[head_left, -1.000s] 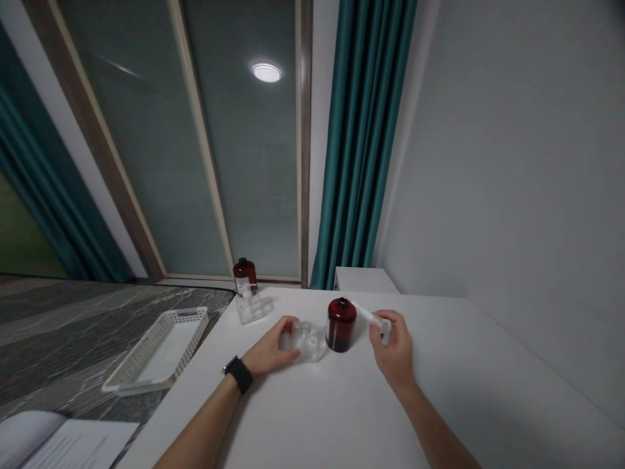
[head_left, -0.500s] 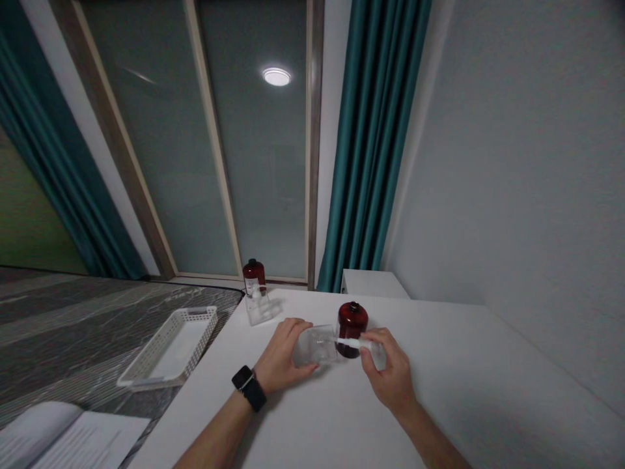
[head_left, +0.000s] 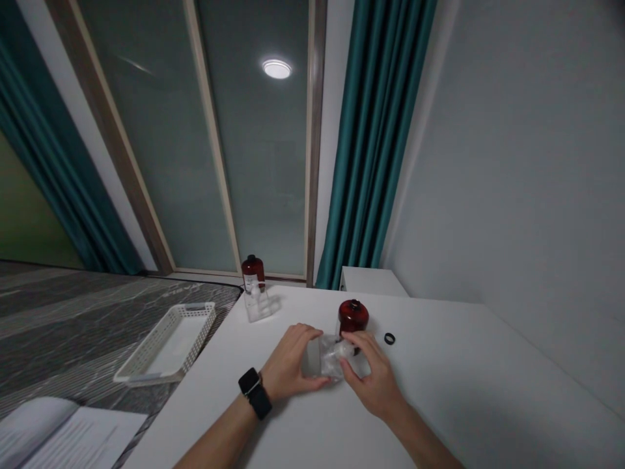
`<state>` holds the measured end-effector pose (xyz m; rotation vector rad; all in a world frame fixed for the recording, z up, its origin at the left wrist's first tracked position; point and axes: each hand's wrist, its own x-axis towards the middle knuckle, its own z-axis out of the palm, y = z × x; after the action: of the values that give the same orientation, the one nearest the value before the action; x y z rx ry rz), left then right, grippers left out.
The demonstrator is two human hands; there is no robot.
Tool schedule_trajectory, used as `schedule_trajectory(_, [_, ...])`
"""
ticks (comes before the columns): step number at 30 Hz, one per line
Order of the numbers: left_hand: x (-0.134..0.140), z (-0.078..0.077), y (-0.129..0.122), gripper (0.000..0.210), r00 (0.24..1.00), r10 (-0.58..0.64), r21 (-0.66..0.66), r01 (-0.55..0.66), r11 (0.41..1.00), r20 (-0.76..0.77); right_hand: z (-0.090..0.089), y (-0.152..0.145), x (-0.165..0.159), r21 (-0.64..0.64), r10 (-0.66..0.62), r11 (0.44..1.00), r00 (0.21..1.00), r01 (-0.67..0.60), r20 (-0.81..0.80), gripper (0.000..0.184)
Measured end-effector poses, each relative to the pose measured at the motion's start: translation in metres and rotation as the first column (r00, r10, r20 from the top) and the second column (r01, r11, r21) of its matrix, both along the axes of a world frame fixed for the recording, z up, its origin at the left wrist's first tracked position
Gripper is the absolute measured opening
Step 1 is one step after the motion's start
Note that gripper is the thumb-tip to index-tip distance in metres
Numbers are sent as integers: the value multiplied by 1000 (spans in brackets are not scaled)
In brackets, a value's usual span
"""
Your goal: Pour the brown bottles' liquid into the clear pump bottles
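Observation:
My left hand [head_left: 293,365], with a black watch on its wrist, is closed round a clear plastic bottle [head_left: 326,359] that lies on its side, its neck toward the right. My right hand [head_left: 374,374] pinches a white pump head [head_left: 346,350] at the mouth of that bottle. Whether the threads are engaged is hidden by the fingers. Just behind the hands stands a dark red bottle [head_left: 352,314], partly covered by my right hand. A small black ring-shaped cap [head_left: 389,338] lies on the table to the right of it.
At the white table's [head_left: 469,391] far left corner stand another clear pump bottle [head_left: 258,307] and a second dark red bottle [head_left: 252,268]. Left of the table are a white basket [head_left: 131,379] and an open book [head_left: 88,436]. A white cabinet [head_left: 374,280] stands behind.
My right hand has moved left, and the pump's tube has gone into the clear bottle, bringing the pump head to its mouth. The black cap has come into view.

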<state>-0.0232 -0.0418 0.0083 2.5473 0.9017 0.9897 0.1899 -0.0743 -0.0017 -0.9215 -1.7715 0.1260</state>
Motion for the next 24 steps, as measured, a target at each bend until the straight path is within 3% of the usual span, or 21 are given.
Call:
schedule_trajectory(5, [3, -6, -2, 64, 996, -22, -197, 38, 980, 82, -6, 0, -1, -124, 29, 992, 1000, -29, -2, 46])
schedule_trajectory(10, [2, -8, 0, 64, 997, -46, -340, 67, 938, 70, -5, 0, -6, -179, 59, 982, 998, -54, 20, 43])
schedule_trajectory(24, [0, -5, 0, 55, 996, -64, -430, 87, 899, 67, -3, -1, -1, -383, 127, 915, 992, -125, -19, 60])
